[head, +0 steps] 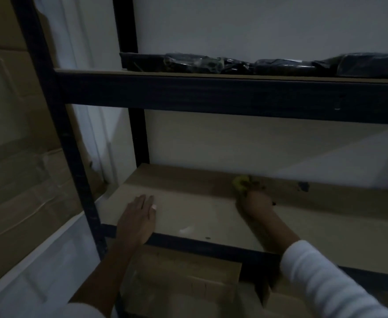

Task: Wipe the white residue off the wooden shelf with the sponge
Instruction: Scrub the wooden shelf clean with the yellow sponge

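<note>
- the right hand (256,203) is reaching deep over the wooden shelf (188,203), its grip looking curled around a yellow sponge (242,182); the picture is dim and blurred there, so the fingers are hard to make out.
- the sponge is sitting on the shelf near the back wall (234,143), just beyond the right hand's knuckles and touching it.
- the left hand (138,216) is lying flat on the shelf's front left part, fingers straight and close together, palm down, holding nothing; its wrist is crossing the dark front rail (188,243).
- a small white smear (185,230) is showing on the shelf near the front edge, between the two hands, well apart from the sponge.
- a dark mark (303,186) is showing on the wall to the right of the sponge, just above the shelf.
- a white sleeve (321,278) is covering the right forearm.
- dark plastic-wrapped bundles (257,64) are lying on the upper shelf.
- a cardboard box (184,278) is sitting below the shelf, and more cardboard (16,157) is leaning at the left beyond the rack's black post (69,145).
</note>
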